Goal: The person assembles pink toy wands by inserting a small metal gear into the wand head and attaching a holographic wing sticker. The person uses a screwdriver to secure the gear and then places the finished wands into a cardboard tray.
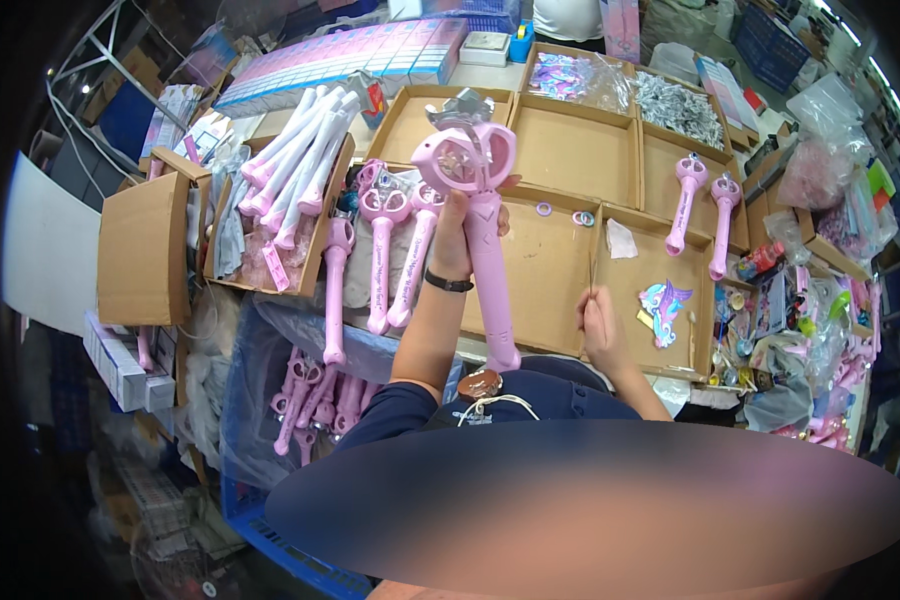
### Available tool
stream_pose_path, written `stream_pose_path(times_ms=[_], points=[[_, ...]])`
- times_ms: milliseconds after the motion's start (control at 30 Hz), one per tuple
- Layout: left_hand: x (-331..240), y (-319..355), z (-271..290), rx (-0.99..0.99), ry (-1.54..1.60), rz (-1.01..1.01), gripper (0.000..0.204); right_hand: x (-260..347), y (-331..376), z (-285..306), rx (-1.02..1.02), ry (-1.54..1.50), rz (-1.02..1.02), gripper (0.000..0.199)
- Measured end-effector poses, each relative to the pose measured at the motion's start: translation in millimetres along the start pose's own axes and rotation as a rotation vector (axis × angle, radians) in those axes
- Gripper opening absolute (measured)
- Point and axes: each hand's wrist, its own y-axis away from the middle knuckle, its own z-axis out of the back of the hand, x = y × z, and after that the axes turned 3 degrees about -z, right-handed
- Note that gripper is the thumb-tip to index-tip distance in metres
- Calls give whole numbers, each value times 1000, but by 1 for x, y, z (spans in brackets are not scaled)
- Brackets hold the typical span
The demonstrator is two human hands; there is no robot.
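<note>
left hand (457, 235) gripping pink wand (482, 240), upright, head up

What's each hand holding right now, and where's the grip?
Left hand grips the pink wand on its upper handle, below the ring head. Right hand pinches a thin stick.

Left hand (454, 238) grips a long pink plastic toy wand (482, 215) by its shaft, ring-shaped head up. Right hand (602, 322) pinches a thin stick-like tool (592, 268), too fine to identify, over a shallow brown cardboard tray (545, 280). More pink wands (380, 250) lie left of the tray; two pink wands (703, 208) in a tray at the bench's right side.
</note>
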Motion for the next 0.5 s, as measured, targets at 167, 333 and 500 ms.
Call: stream_pose_path(times_ms=[167,333,500], points=[[7,5,-3,-40,-7,148,66,55,-13,6,-140,244,370,13],[10,7,-9,-12,-132,157,71,85,-23,6,-229,374,475,12],[8,10,-8,33,-219,126,69,89,-25,7,-249,439,496,13]])
